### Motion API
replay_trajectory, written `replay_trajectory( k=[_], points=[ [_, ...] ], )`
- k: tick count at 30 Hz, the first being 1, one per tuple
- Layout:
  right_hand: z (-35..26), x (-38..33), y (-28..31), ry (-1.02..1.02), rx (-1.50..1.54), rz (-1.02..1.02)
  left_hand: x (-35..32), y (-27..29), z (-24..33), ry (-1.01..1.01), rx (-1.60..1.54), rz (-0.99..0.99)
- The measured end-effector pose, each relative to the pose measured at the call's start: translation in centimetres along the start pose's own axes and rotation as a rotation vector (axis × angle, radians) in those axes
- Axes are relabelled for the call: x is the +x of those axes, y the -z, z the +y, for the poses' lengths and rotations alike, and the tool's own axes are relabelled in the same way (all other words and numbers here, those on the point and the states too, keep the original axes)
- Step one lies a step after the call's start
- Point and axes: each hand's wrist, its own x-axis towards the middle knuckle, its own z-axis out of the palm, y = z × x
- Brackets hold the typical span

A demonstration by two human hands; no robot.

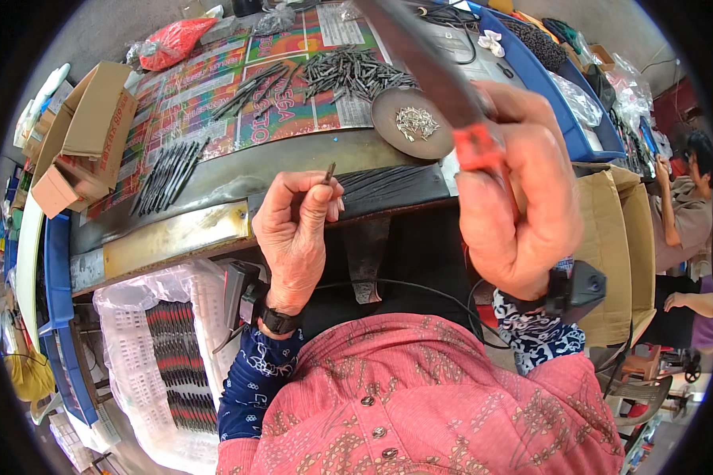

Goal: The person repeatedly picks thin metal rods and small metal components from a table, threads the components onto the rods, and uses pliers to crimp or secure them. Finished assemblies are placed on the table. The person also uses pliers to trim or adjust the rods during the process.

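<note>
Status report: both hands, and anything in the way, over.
Left hand pinching small piece. Right hand gripping tool, blurred. Tool partly hiding dish from view.

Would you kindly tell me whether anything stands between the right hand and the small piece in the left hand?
Nothing visible does: the gap between the right hand, which grips a long tool, and the small piece held up in the left hand looks open. The round dish sits farther back on the table.
</note>
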Motion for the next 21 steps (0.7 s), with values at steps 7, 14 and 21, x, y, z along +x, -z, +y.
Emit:
replay_trajectory(
  k=[7,14,21],
  points=[
    [0.2,-0.7,-0.2,-0.085,-0.005,-0.167,-0.1,0.0,0.1,0.013,0.034,0.004],
    [0.7,-1.3,-1.4,-0.161,-0.006,-0.331,0.0,0.0,0.0,0.002,0.037,-0.002],
    [6.1,-4.2,3.2,-0.431,-0.221,-0.117,-0.2,-0.2,1.0,0.051,0.117,0.034]
  ],
)
